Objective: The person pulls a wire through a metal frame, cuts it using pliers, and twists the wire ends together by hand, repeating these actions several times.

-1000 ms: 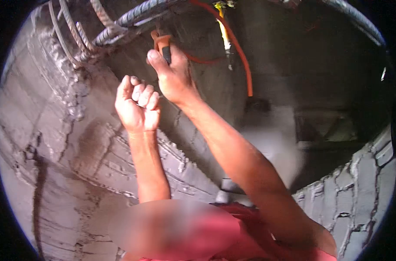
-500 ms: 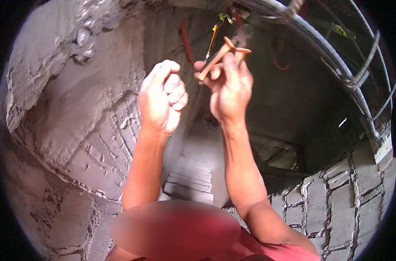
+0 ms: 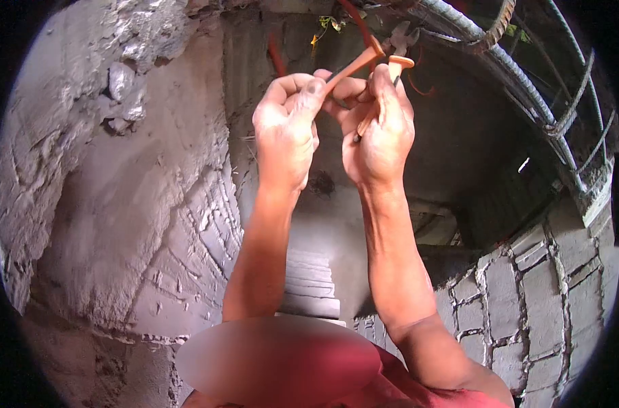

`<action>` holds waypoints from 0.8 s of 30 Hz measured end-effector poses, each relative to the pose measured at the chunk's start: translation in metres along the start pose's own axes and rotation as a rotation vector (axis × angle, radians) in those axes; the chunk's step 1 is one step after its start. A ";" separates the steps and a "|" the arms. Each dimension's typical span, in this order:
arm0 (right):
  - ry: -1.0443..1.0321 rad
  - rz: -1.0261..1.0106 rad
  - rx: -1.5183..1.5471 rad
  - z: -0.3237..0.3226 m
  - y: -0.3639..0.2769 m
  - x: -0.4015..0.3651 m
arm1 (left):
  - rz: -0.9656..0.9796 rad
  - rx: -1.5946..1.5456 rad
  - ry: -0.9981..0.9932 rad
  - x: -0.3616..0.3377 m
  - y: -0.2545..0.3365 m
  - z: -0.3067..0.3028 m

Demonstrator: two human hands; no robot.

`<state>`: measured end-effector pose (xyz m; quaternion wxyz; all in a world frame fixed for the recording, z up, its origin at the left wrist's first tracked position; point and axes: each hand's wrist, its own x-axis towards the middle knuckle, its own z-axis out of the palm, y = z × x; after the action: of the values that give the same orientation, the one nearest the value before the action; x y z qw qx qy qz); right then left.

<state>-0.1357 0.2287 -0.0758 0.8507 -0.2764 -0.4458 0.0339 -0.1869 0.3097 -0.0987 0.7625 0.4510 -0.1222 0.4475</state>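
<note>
A pair of pliers with orange handles (image 3: 358,63) and a grey metal head (image 3: 402,38) is held up in front of me. My right hand (image 3: 383,132) is wrapped around one handle, whose end shows near the palm. My left hand (image 3: 288,126) pinches the other handle near its lower end, thumb on top. The handles spread apart, and the head points up beside a thick ribbed steel bar (image 3: 452,20). Whether the jaws touch anything is not clear.
Steel bars with wire ties (image 3: 561,129) arch across the upper right. A rough plastered wall (image 3: 119,204) rises on the left, and a block wall (image 3: 537,309) with raised mortar joints stands at lower right. Step-like slabs (image 3: 309,279) lie below between my arms.
My left hand has moved right and up from a loose fist beside the pliers onto one handle. My right hand has shifted slightly right with the pliers. The view has shifted a little.
</note>
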 end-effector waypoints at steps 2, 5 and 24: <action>0.040 -0.017 -0.044 0.004 -0.002 0.004 | 0.030 -0.008 0.015 0.010 -0.003 0.002; 0.065 -0.011 0.017 0.009 0.001 0.009 | 0.006 -0.013 -0.025 0.024 -0.002 -0.005; 0.044 0.107 -0.133 -0.067 -0.009 -0.009 | 0.047 0.414 -0.042 0.011 -0.012 -0.020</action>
<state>-0.0906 0.1888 -0.1078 0.8370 -0.3564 -0.4129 0.0436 -0.1759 0.3295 -0.1102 0.6403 0.6042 -0.0541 0.4712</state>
